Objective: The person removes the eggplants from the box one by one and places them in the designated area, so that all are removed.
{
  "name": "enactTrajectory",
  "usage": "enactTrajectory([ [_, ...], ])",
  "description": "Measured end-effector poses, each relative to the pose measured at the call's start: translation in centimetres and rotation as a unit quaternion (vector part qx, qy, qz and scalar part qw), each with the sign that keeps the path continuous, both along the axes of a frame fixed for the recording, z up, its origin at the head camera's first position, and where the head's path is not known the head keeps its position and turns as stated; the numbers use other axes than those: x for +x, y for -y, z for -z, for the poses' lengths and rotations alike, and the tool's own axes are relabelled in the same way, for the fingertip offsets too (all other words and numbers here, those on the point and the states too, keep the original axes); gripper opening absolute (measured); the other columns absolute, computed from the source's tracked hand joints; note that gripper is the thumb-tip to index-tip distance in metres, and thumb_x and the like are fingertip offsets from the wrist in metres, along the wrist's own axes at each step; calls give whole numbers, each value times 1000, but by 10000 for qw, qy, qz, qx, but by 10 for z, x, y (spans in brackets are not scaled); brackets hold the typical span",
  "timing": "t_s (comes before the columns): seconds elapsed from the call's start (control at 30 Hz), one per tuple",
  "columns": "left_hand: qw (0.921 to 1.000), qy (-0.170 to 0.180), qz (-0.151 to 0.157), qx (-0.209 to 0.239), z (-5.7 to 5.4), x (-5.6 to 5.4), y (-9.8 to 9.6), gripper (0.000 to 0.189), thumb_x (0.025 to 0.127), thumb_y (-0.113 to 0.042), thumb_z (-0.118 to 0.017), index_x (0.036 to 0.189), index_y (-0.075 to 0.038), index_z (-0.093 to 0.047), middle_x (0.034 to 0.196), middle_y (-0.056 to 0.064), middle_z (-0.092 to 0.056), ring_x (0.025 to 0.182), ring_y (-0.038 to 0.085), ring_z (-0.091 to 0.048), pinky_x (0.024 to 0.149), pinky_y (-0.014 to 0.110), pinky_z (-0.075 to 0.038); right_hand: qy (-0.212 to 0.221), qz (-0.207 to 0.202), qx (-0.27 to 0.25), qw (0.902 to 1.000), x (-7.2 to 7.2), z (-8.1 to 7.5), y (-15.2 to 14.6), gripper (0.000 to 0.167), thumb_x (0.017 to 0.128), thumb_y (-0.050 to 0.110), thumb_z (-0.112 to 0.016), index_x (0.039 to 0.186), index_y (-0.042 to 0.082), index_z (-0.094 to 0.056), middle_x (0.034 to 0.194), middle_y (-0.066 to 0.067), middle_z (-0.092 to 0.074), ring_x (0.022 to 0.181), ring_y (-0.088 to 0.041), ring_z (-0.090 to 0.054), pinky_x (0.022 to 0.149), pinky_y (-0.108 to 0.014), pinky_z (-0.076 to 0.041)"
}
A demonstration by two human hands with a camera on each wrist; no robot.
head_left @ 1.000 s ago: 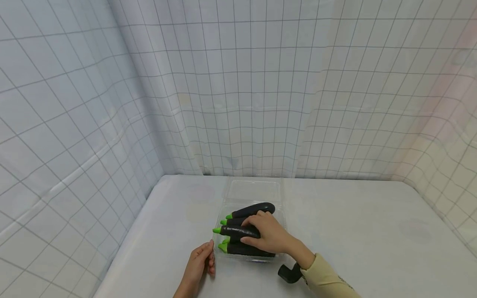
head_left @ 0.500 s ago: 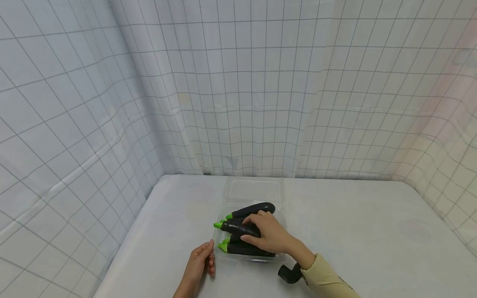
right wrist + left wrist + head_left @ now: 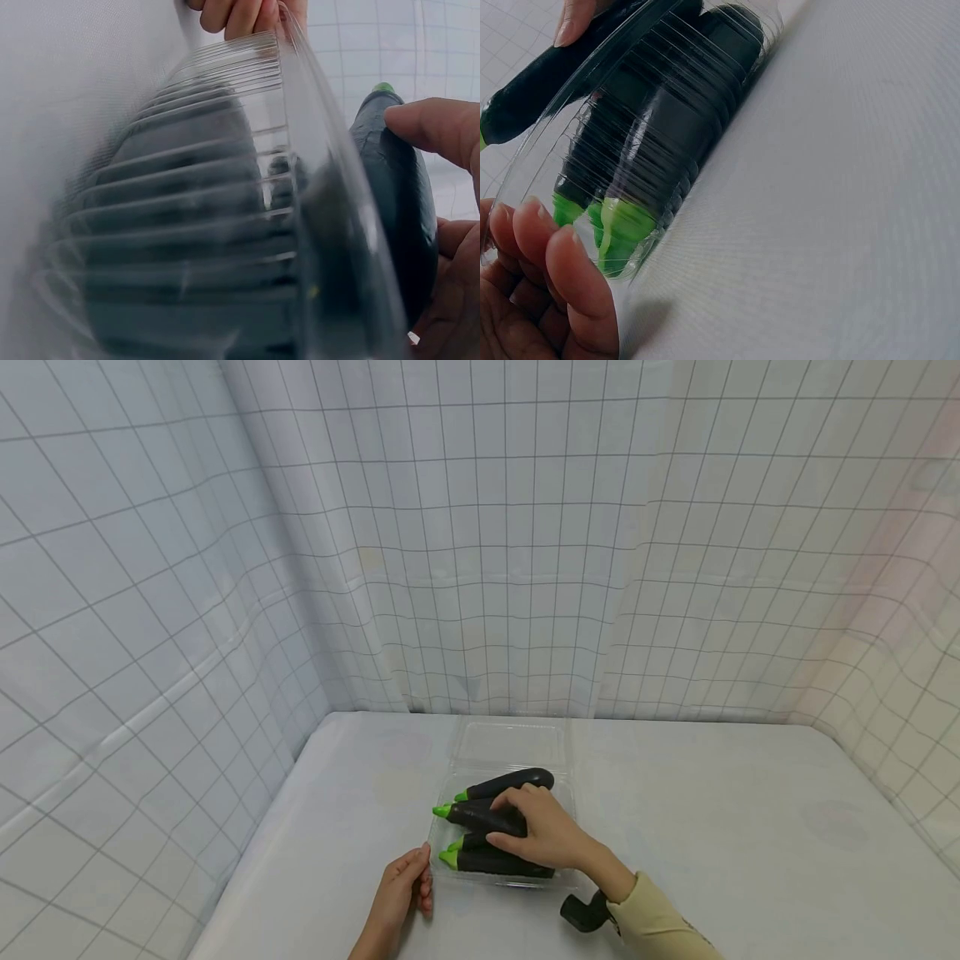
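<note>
A glossy black eggplant (image 3: 480, 817) slants between the right hand's (image 3: 551, 831) thumb and fingers, green stem leftward. Similar eggplants (image 3: 504, 863) lie either side of that hand in a clear, open-lidded box (image 3: 566, 803), the left hand (image 3: 402, 882) pinching its corner.

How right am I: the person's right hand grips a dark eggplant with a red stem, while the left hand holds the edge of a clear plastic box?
Not quite: the stem is green, not red, as the head view shows. The right hand does grip a dark eggplant, and the left hand does hold the edge of a clear plastic box.
</note>
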State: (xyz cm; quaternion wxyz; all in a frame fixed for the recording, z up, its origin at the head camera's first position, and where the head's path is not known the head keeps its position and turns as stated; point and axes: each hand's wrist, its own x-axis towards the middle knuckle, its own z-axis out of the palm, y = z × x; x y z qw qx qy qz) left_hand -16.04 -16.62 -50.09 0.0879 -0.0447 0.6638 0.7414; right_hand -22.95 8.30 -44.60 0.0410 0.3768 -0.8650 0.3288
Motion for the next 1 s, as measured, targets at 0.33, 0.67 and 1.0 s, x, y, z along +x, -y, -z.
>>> enactTrajectory([
  [0.33,10000,-34,-22,0,-1,1,0,40,100,-35,-47,70,-9,-44,59,0,-44,46,11,-46,46,24,-45,155,-44,-386,9991,-1,-1,-1,33,88,42,-66,111,19,-58,98,10,-54,80,-9,-45,70,-28,-40],
  [0.67,9999,-130,28,-1,-1,1,-1,40,101,-34,-46,69,-9,-43,58,0,-43,45,10,-46,46,24,-45,309,-90,-817,9961,0,-2,-3,34,87,34,-70,115,18,-58,100,10,-54,81,-9,-47,69,-27,-43],
  [1.0,9998,-200,35,-1,-1,1,-1,40,101,-34,-46,70,-9,-43,59,0,-43,45,10,-46,46,23,-45,297,38,-1161,9928,1,-1,-3,34,87,33,-70,116,19,-58,102,11,-55,83,-11,-49,72,-29,-45],
])
